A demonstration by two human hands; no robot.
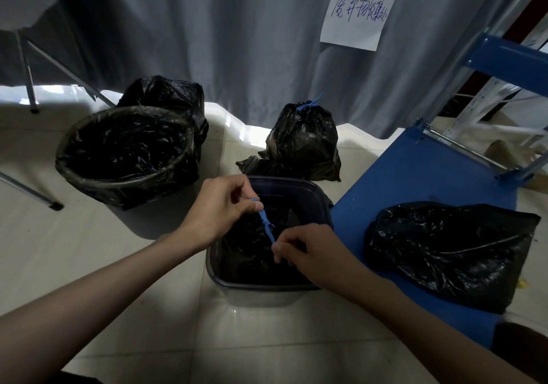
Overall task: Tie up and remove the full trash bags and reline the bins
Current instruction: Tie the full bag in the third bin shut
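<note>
1. Both hands pinch the ends of one blue drawstring (267, 226): the right hand (308, 253) holds the nearer, lower end between fingertips, and the left hand (221, 208) holds the farther, upper end between thumb and forefinger.
2. That drawstring runs as a taut slanted line — from the right hand's pinch up, away and to the left into the left hand's pinch — with a small knot about midway between the two grips.
3. Under the knot sits the full black bag (255, 253), gathered at its neck and still down inside the square bin (267, 290) on the floor; the hands are directly above it, neither one clearly nearer.
4. My judgement: tightening calls for pulling along the string's own axis, opposite ways; lifting the bag out would mean pulling straight up from the knot.
5. Just right of the bin, a flat black liner (450, 253) lies on a blue board (415, 176) — closest to the right hand.
6. Farther off, a round bin (124, 158) to the left is already lined, and a tied bag (302, 143) stands against the grey curtain (237, 28).
</note>
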